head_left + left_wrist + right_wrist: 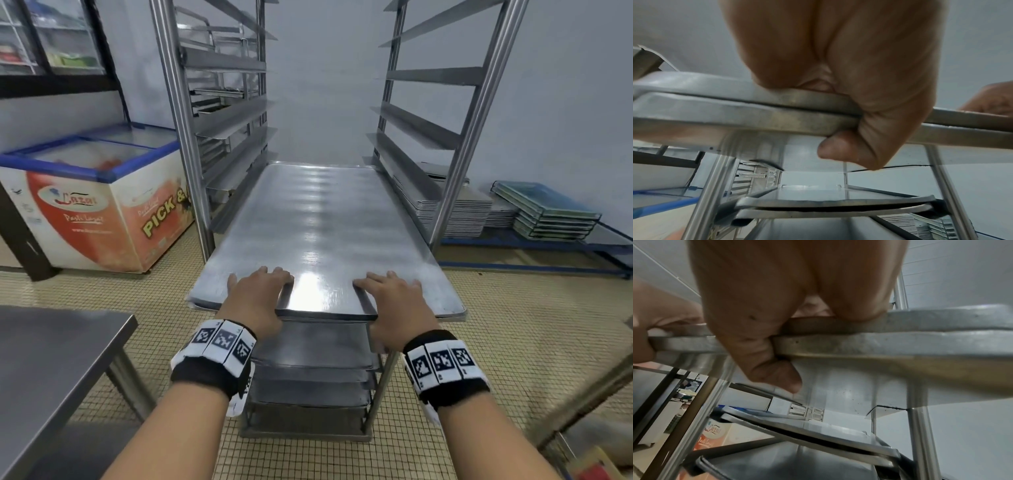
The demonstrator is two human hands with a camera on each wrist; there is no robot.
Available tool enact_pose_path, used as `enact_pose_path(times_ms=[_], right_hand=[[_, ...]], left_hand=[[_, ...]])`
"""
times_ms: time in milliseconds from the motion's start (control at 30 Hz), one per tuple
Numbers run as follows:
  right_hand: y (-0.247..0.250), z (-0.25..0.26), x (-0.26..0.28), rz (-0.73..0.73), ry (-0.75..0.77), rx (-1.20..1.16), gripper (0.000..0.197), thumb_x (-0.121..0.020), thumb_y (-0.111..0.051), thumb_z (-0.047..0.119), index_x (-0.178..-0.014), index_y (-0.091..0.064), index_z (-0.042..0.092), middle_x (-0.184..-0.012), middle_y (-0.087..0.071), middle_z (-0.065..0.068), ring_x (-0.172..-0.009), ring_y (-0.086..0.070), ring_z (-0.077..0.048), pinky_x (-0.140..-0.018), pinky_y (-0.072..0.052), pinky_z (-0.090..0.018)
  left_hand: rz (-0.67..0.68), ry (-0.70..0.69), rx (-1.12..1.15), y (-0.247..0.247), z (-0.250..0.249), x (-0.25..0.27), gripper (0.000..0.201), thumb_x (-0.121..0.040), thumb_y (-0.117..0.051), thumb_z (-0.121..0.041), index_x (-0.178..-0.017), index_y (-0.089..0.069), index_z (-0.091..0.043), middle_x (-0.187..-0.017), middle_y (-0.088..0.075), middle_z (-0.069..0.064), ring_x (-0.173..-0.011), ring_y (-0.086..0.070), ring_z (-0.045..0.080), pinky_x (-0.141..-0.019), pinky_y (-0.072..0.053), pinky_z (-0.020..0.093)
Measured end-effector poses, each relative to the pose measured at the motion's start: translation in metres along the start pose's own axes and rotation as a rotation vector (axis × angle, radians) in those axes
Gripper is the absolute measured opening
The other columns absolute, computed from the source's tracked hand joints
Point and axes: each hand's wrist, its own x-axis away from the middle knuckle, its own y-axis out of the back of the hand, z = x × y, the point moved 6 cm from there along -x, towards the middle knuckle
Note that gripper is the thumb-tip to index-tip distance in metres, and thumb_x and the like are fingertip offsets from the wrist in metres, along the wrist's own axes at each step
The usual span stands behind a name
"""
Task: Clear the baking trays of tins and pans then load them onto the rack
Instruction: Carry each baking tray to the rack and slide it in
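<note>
Rack (178,113) front: both hands (255,296) clamped on stacked baking trays' (318,219) near edge.

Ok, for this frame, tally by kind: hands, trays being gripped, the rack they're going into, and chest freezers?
hands: 2, left hand and right hand
baking trays gripped: 2, stacked
rack: 1
chest freezer: 1
Total: 6

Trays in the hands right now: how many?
2, stacked. The upper tray lies on the lower tray. The left hand and right hand pinch both near edges together, thumbs underneath. More trays sit lower in the rack, not counted.
</note>
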Motion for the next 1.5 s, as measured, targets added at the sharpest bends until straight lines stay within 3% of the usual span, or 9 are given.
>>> enact_pose_path(times_ms=[133,200,367,667,1033,1200,1367,1500], right_hand=[[0.007,-0.01,-0.034,0.006,0.015,-0.051,0.067,-0.072,-0.069,0.016,-0.133,-0.049,0.037,-0.12,-0.056,0.016,-0.122,-0.048,-0.019,-0.107,-0.032,-0.06],[0.005,-0.015,-0.051,0.013,0.02,-0.059,0.067,-0.072,-0.068,0.016,-0.132,-0.05,0.037,-0.115,-0.056,0.017,-0.116,-0.05,-0.017,-0.106,-0.034,-0.059],[0.007,-0.025,-0.088,0.022,0.032,-0.035,0.066,-0.074,-0.069,0.019,-0.134,-0.049,0.036,-0.12,-0.057,0.015,-0.114,-0.051,-0.017,-0.103,-0.036,-0.055],[0.007,-0.039,-0.151,0.024,0.009,-0.047,0.048,-0.071,-0.066,0.016,-0.116,-0.057,0.033,-0.113,-0.06,0.012,-0.108,-0.054,-0.021,-0.098,-0.038,-0.049],[0.008,-0.052,-0.204,0.024,-0.022,-0.031,0.071,-0.072,-0.065,0.018,-0.138,-0.047,0.038,-0.124,-0.059,0.01,-0.118,-0.052,-0.022,-0.104,-0.037,-0.051],[0.008,-0.054,-0.216,0.028,-0.038,-0.009,0.071,-0.074,-0.065,0.018,-0.139,-0.046,0.038,-0.122,-0.058,0.007,-0.12,-0.051,-0.022,-0.104,-0.037,-0.051],[0.003,-0.055,-0.226,0.021,-0.024,0.072,0.068,-0.074,-0.065,0.022,-0.137,-0.044,0.037,-0.127,-0.055,0.012,-0.12,-0.05,-0.021,-0.099,-0.04,-0.053],[0.0,-0.053,-0.226,-0.001,-0.018,0.164,0.067,-0.075,-0.067,0.023,-0.135,-0.041,0.036,-0.132,-0.051,0.01,-0.122,-0.047,-0.024,-0.101,-0.038,-0.058]], left_hand=[[-0.011,-0.013,-0.006,0.006,0.006,-0.036,0.068,-0.069,-0.072,-0.013,-0.129,-0.049,-0.036,-0.112,-0.055,-0.003,-0.109,-0.057,0.025,-0.106,-0.038,0.049],[-0.012,-0.007,-0.011,0.006,0.008,-0.053,0.066,-0.069,-0.07,-0.012,-0.128,-0.049,-0.035,-0.112,-0.055,-0.002,-0.11,-0.056,0.025,-0.104,-0.039,0.047],[-0.029,-0.005,-0.022,0.006,0.014,-0.093,0.061,-0.069,-0.068,-0.013,-0.124,-0.053,-0.035,-0.109,-0.057,-0.003,-0.107,-0.057,0.025,-0.099,-0.041,0.043],[-0.046,-0.007,0.008,0.016,0.023,-0.157,0.057,-0.066,-0.066,-0.008,-0.118,-0.06,-0.031,-0.107,-0.066,-0.002,-0.103,-0.062,0.024,-0.095,-0.049,0.04],[-0.039,-0.01,0.005,0.02,0.032,-0.212,0.055,-0.067,-0.065,-0.007,-0.116,-0.061,-0.032,-0.105,-0.068,-0.001,-0.099,-0.062,0.026,-0.096,-0.048,0.039],[-0.057,-0.02,0.032,0.021,0.036,-0.226,0.054,-0.067,-0.064,-0.007,-0.116,-0.062,-0.031,-0.101,-0.067,0.0,-0.097,-0.063,0.027,-0.092,-0.047,0.036],[-0.056,-0.027,0.002,0.019,0.038,-0.234,0.056,-0.069,-0.065,-0.008,-0.118,-0.059,-0.033,-0.101,-0.065,-0.002,-0.097,-0.061,0.026,-0.084,-0.036,0.034],[-0.012,-0.07,-0.05,0.021,0.035,-0.231,0.053,-0.072,-0.066,-0.012,-0.12,-0.053,-0.03,-0.112,-0.058,-0.004,-0.104,-0.057,0.021,-0.092,-0.042,0.042]])
